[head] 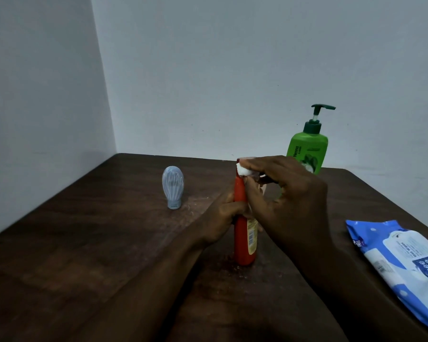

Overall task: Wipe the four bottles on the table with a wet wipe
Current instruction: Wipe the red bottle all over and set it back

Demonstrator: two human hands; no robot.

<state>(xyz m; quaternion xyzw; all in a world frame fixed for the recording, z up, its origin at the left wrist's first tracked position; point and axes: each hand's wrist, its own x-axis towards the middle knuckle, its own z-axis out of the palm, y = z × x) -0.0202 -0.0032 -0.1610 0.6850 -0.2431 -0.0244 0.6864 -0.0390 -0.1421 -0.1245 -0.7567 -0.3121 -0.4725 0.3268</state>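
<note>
One wide-angle camera, worn on the head, looks forward and down from close behind the grip, where the left hand (223, 215) holds the upright red plastic bottle (242, 245) and the right hand (289, 198) pinches a crumpled white wet wipe (244, 171). Beyond the grip, the dark brown wooden table (84, 243) ends at pale grey walls (208, 70), seemingly a corner.
</note>
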